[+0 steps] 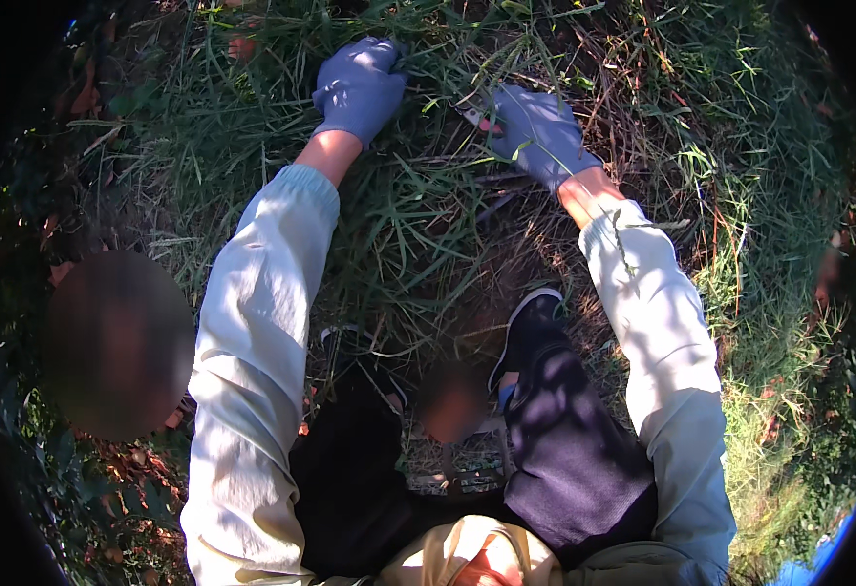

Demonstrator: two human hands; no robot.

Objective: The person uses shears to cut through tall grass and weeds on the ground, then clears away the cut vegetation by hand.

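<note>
My left hand (362, 88), in a blue-grey knit glove, is closed into a fist among long green grass blades (281, 110) at the top. Blades come out around its knuckles, and the fingertips are hidden. To its right, my right hand (538, 132), gloved alike, is closed around a small cutting tool, apparently pruning shears (476, 117). Only a short metal part and a bit of red show past the thumb side. A grass seed stalk crosses over the right glove. Between the hands, leafy grass (413, 227) grows over dry stems.
My dark shoes (534, 329) stand on the ground below the hands. Dry straw and twigs (618, 95) lie at the upper right, with denser grass (780, 183) beyond. Brown fallen leaves (135, 469) lie at the lower left. Two blurred patches hide parts of the view.
</note>
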